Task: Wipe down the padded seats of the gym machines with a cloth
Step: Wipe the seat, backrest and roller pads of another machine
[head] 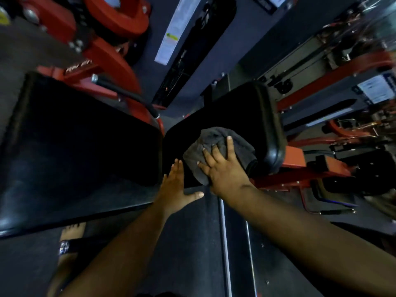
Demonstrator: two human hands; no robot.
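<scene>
A dark grey cloth (pixel 214 144) lies bunched on a black padded seat (pixel 242 112) of a red-framed gym machine. My right hand (pixel 222 168) presses flat on the cloth with fingers spread and straight. At the seat's near left edge my left hand (pixel 174 189) rests with straight fingers and the thumb stretched out to the right. A larger black back pad (pixel 70 142) lies to the left, separated from the seat by a narrow gap.
Red machine arms (pixel 102 54) and a black handle bar (pixel 126 95) rise behind the large pad. More red frame and a weight stack (pixel 334 129) crowd the right side. My sandalled foot (pixel 70 243) stands on dark floor at lower left. A metal rail (pixel 225 243) runs below.
</scene>
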